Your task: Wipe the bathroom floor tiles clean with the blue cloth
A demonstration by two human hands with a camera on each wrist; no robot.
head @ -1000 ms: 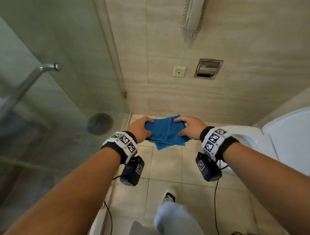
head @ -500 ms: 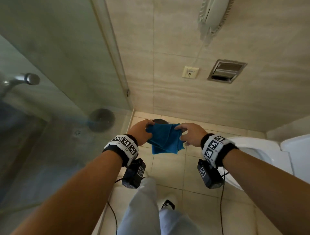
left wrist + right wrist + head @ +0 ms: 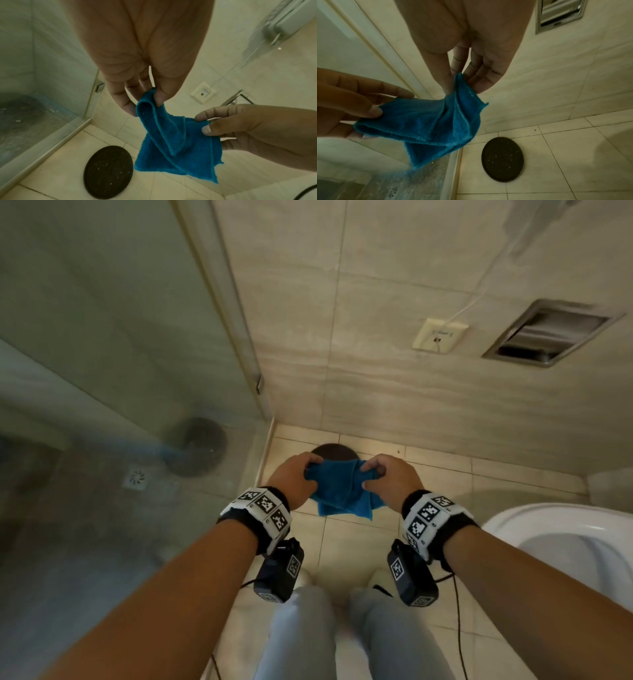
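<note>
- No words, brand names or numbers can be read in any view.
- The only printed marks are black-and-white square code patterns on the left wristband (image 3: 265, 506), the right wristband (image 3: 428, 517) and the two wrist cameras (image 3: 279, 571) hanging at 6 o'clock below the bands; they carry no legible text.

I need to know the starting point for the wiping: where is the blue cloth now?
In the head view the blue cloth hangs at centre, pinched between the left hand and right hand, above the floor tiles near the dark round disc.
</note>
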